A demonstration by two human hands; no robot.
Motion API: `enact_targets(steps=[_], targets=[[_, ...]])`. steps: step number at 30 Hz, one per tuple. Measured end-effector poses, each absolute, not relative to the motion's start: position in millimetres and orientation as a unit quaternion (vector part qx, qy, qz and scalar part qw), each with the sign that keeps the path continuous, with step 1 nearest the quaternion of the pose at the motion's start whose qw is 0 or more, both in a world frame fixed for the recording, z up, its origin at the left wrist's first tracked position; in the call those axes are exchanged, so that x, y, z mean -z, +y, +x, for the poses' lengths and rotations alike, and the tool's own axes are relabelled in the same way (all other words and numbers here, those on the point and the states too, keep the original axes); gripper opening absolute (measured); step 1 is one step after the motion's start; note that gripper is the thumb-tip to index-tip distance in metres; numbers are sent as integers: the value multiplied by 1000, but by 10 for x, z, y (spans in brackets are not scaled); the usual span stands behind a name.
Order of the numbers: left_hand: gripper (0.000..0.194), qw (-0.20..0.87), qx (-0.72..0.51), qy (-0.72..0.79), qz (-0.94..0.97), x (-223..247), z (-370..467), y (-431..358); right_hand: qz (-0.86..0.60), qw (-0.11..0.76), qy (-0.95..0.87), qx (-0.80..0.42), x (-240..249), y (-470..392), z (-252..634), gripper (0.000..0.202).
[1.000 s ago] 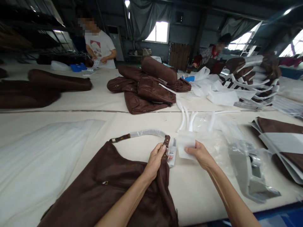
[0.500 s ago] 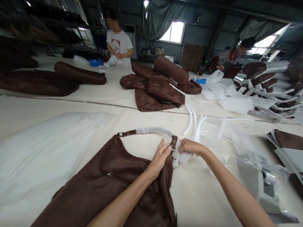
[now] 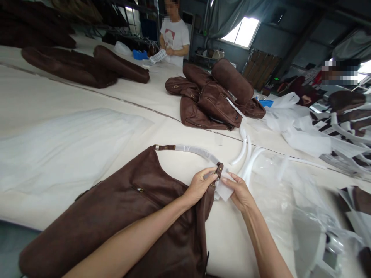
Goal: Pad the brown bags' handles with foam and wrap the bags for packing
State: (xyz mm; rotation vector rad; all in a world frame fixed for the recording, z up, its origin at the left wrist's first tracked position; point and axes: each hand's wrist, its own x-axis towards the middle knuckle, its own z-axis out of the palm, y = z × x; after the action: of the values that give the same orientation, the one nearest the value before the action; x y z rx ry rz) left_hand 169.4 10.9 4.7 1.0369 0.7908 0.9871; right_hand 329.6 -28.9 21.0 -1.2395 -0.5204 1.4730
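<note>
A dark brown bag [image 3: 116, 200] lies on the pale table in front of me, its strap [image 3: 197, 150] arched away from me and partly wrapped in white film. My left hand [image 3: 201, 185] is closed on the strap's right end, near the buckle and brass stud. Just right of it, my right hand [image 3: 239, 189] pinches a small piece of white wrapping sheet [image 3: 224, 190] against that strap end. The sheet partly hides the buckle.
Brown bags [image 3: 217, 96] are piled beyond the strap. White foam tubes [image 3: 249, 158] and clear plastic [image 3: 275, 193] lie to the right, with a grey tape dispenser [image 3: 310, 239]. White sheets [image 3: 63, 154] lie left. A person [image 3: 175, 38] stands at the far side.
The view has turned, shifting the scene. My right hand has turned palm-up beside the strap end, and the white sheet is now spread there. My left hand's fingers have closed around the strap end.
</note>
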Motion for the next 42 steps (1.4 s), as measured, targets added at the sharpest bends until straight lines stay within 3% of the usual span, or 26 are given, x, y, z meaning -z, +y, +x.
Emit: enact_targets(steps=[4, 5, 10, 12, 19, 28, 35, 42], targets=[[95, 684, -496, 378, 379, -49, 1707, 155, -540, 585, -185, -577, -152, -294, 3205, 41], [100, 703, -486, 386, 347, -53, 1695, 171, -540, 585, -185, -575, -147, -277, 3199, 41], [62, 779, -392, 386, 300, -91, 1641, 270, -539, 569, -217, -582, -148, -165, 3206, 38], [55, 789, -377, 374, 309, -101, 1646, 305, -543, 560, -227, -583, -166, -121, 3193, 39], [47, 736, -421, 391, 359, -158, 1647, 331, -515, 608, -194, -573, -215, -157, 3107, 41], [50, 738, -351, 386, 428, -317, 1581, 335, -533, 661, -198, -490, -158, -197, 3028, 37], [36, 658, -404, 428, 470, -292, 1586, 362, -427, 686, -139, -572, -176, -315, 2965, 38], [32, 627, -424, 436, 487, -276, 1582, 345, -444, 745, -115, -485, -10, -251, 2641, 42]])
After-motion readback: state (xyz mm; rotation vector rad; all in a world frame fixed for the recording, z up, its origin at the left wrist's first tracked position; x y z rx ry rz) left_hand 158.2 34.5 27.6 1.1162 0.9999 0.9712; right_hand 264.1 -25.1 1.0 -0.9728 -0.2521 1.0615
